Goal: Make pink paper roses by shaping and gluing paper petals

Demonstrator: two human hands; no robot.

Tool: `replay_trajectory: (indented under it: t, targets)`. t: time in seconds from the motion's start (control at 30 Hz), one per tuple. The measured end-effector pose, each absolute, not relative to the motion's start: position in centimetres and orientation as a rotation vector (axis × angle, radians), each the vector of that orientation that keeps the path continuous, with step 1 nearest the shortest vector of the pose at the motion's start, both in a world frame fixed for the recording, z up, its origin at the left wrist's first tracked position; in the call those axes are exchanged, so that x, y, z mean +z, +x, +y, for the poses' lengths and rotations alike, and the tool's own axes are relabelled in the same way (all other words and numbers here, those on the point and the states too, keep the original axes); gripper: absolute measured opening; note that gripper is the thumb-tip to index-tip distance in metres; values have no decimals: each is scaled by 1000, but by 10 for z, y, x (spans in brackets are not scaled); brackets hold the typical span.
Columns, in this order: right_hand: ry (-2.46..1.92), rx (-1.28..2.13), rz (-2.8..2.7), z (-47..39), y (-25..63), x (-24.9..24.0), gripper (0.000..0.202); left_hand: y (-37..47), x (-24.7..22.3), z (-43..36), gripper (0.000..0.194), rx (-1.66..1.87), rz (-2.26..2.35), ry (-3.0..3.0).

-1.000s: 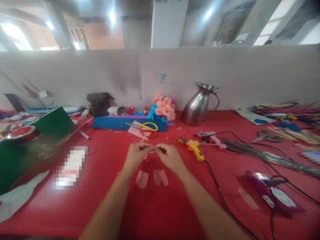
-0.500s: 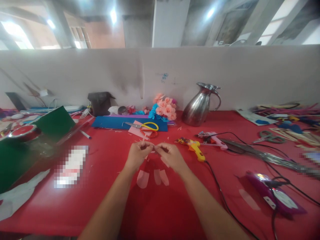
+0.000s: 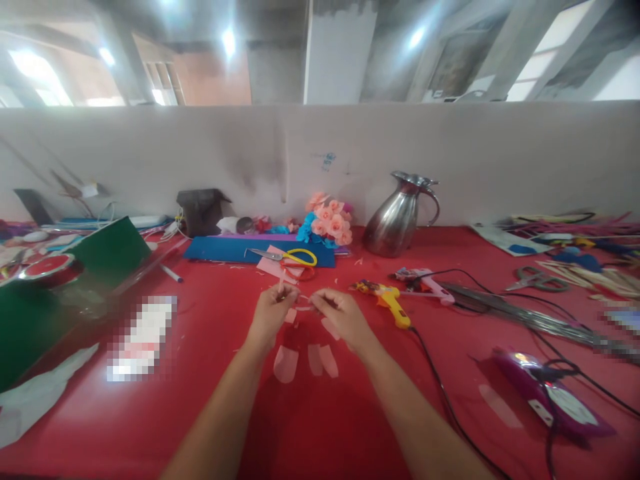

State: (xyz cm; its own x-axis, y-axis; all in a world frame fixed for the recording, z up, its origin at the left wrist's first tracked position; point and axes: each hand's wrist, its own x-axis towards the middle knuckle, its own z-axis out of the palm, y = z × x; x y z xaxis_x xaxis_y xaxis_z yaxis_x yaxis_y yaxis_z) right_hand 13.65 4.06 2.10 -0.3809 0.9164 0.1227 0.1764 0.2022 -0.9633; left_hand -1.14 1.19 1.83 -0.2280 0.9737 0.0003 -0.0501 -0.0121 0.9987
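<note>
My left hand (image 3: 271,312) is closed in a pinch above the red table, and a thin pale pink paper piece (image 3: 281,285) seems to stick up from its fingers. Across a small gap, my right hand (image 3: 345,319) pinches too, thumb against fingers. A narrow pink paper strip (image 3: 303,308) shows at its fingertips, too small to make out well. Below the hands lie a rounded pink petal cutout (image 3: 286,364) and two narrower pink petals (image 3: 323,360). Another petal (image 3: 330,328) is partly behind my right hand. A small pink scrap (image 3: 290,316) is beside my left hand.
Yellow-and-red-handled scissors (image 3: 299,256) lie on pink paper beyond my hands. To the right are a yellow glue gun (image 3: 393,303), a pink glue gun (image 3: 435,287) and a purple power strip (image 3: 550,393) with cords. A steel jug (image 3: 395,220) and pink paper flowers (image 3: 333,223) stand behind.
My hands, whose fingertips met before, have drawn slightly apart, the left one moving left. The view has tipped up a little.
</note>
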Motion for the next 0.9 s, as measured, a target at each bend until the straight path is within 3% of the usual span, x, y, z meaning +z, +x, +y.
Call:
replay_trajectory:
  t: [0.3, 0.63, 0.9]
  targets:
    - [-1017, 1146, -1821, 43, 139, 19, 26, -8, 24, 9, 19, 1387, 1179, 1176]
    - [-1120, 950, -1950, 39, 138, 20, 24, -14, 21, 10, 16, 1309, 1402, 1407]
    - [-1066, 966, -1704, 43, 144, 24, 12, -21, 12, 17, 19, 1442, 1522, 1139]
